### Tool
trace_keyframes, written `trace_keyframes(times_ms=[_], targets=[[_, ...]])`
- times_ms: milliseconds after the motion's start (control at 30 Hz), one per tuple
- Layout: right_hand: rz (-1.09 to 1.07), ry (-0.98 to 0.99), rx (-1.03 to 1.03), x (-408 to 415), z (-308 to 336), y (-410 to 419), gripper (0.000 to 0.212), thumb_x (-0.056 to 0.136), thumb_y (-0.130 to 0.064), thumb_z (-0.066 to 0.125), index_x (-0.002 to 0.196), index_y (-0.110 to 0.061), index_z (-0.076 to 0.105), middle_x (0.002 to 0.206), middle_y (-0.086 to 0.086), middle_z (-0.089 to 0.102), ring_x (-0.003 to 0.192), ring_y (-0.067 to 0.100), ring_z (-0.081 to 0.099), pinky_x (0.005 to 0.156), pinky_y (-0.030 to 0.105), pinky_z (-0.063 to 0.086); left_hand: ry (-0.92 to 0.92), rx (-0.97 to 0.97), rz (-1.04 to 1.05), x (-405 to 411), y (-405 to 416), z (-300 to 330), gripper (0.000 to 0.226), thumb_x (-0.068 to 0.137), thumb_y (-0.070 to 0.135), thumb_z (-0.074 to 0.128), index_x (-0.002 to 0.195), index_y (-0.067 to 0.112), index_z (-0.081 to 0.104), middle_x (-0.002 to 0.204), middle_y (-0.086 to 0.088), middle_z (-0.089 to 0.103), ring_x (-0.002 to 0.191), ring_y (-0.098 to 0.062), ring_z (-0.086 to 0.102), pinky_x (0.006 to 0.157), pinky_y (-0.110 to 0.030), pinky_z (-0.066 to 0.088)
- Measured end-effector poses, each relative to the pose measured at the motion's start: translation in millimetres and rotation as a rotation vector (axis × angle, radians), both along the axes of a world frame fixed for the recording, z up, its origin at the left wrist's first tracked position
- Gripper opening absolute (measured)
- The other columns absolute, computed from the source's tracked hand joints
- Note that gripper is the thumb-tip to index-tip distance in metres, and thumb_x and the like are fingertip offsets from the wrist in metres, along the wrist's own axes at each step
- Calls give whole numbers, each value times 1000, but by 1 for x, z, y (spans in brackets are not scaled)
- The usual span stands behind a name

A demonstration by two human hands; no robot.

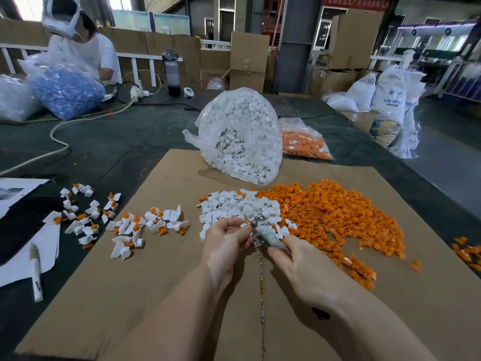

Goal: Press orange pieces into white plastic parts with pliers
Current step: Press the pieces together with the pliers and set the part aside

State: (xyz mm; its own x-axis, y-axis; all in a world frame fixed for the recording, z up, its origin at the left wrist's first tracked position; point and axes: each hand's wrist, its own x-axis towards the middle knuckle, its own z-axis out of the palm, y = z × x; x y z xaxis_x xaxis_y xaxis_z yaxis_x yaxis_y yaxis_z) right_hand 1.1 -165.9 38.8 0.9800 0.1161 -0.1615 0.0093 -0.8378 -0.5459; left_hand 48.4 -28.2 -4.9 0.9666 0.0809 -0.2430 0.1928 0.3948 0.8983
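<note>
Both hands are meeting low in the centre of the frame over the cardboard sheet (156,256) that is covering the dark bench (104,142). Right hand (294,259) is curling its fingers around the handles of 1 pair of pliers (264,231), whose metal head is pointing up-left toward the left hand (225,241). Left hand is pinching something small at the pliers' tip with thumb and fingertips; that piece is too hidden to make out, and whether the pliers' head is closed cannot be told.

Just above the hands 1 loose heap of white plastic parts (239,207) is lying on the cardboard, touching 1 wide spread of orange pieces (338,217) running to the centre right. At the centre left, assembled white-and-orange parts (145,222) are lying scattered in 2 loose groups, too many and too overlapped to count.

Behind the heaps 2 clear bags are resting: 1 bag of white parts (242,136) standing open, and 1 bag of orange pieces (304,142) half hidden behind it. At the lower left 1 white marker (35,272) is lying on paper sheets. In the upper left another person (83,48) is sitting beside 1 bag of blue parts (65,92), partly cut off by the frame edge.
</note>
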Motion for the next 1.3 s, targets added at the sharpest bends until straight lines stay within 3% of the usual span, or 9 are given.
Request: trace_keyframes(times_ms=[333, 433, 600, 733, 833, 967, 1133, 1233, 1300], targets=[[-216, -229, 53, 5, -12, -22, 31, 87, -55, 47, 90, -24, 51, 84, -12, 48, 75, 6, 44, 60, 23, 33, -64, 21, 34, -1, -2, -5, 10, 86, -3, 61, 92, 3, 57, 52, -2, 57, 44, -9, 53, 49, -24, 50], [-327, -338, -156, 19, -16, -40, 38, 88, -52, 50, 100, -17, 55, 96, 0, 54, 91, 17, 47, 71, 29, 36, -124, 205, -34, -3, -1, -8, 14, 88, 2, 60, 96, 11, 66, 63, 0, 61, 54, -6, 58, 55, -21, 51], [-364, -381, -563, 34, -26, -62, 52, 87, -60, 45, 117, -18, 54, 110, 4, 54, 108, 22, 49, 87, 32, 40, -220, 552, -80, -9, 0, -12, 21, 90, 19, 60, 103, 33, 69, 108, 9, 66, 102, -4, 57, 92, -18, 42], [-367, -379, -694, 31, -31, -60, 58, 85, -64, 43, 123, -21, 53, 118, 5, 54, 114, 25, 46, 96, 37, 33, -287, 648, -85, -10, -1, -10, 25, 91, 18, 58, 111, 32, 66, 99, 13, 64, 94, 2, 57, 79, 0, 38], [-275, -605, -486, 26, -36, -46, 48, 84, -40, 63, 122, -12, 59, 114, 13, 59, 109, 31, 53, 95, 46, 34, -313, 668, -89, -11, -2, -9, 26, 92, 14, 57, 112, 27, 66, 96, 16, 63, 89, 10, 56, 74, 5, 35], [19, -822, -77, 15, -45, -8, 29, 74, -4, 76, 102, -8, 70, 91, 6, 67, 86, 23, 63, 83, 27, 46, -347, 651, -96, -12, -4, -6, 25, 90, 5, 58, 107, 20, 68, 94, 10, 66, 85, 9, 59, 74, 1, 38], [-2, -755, 128, 12, -55, 3, 7, 78, -1, 71, 81, -8, 70, 77, 1, 67, 77, 17, 63, 72, 19, 45, -336, 560, -184, -18, -1, -6, 37, 82, -5, 62, 102, 25, 67, 81, 2, 66, 73, 0, 57, 71, -7, 44], [-3, -759, 170, 11, -58, 3, 7, 78, 0, 70, 80, -7, 69, 78, 0, 67, 77, 16, 62, 72, 18, 44, -364, 643, -235, -20, -2, -7, 37, 76, -2, 70, 105, 22, 67, 67, 11, 56, 60, 3, 48, 64, -6, 40], [13, -784, 142, 10, -59, 4, 6, 78, -1, 71, 81, -6, 70, 79, 1, 67, 77, 17, 62, 74, 18, 43, -387, 721, -227, -20, -4, -7, 33, 77, 4, 73, 104, 21, 68, 73, 14, 59, 62, 4, 50, 64, -5, 38]])
